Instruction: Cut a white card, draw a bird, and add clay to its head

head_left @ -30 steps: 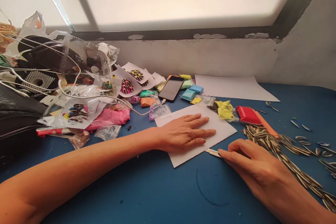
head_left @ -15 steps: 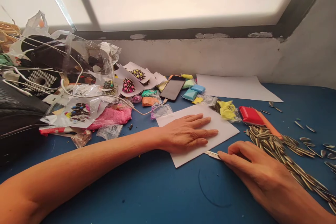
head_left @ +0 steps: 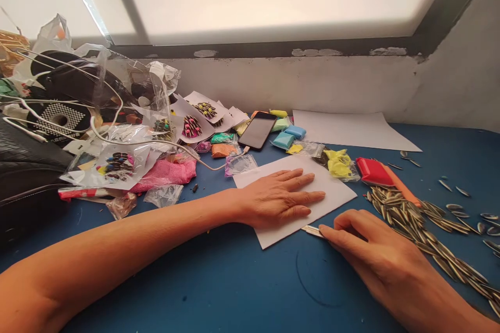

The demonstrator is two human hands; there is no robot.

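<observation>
My left hand [head_left: 283, 197] lies flat on a folded-looking sheet of white paper [head_left: 263, 237], fingers spread over it. At the paper's near edge, my right hand [head_left: 375, 250] is closed in a pinch round a slim, pale, flat tool like a craft knife [head_left: 312, 231]. The tip of this tool meets the paper's edge, and its rear part is hidden in my fingers. The paper lies on the blue tabletop [head_left: 234, 291].
Sunflower seeds [head_left: 422, 234] spread on the right, beside a red clay packet [head_left: 374, 172]. Beyond the paper are a yellow clay packet [head_left: 339, 163], blue clay packets [head_left: 283, 140], a phone [head_left: 258, 130] on a cable and another white sheet [head_left: 347, 130]. Bags and papers with seed figures [head_left: 191, 127] crowd the left.
My right hand and the slim tool have shifted slightly left along the paper's near edge. The left hand stays flat in the same place.
</observation>
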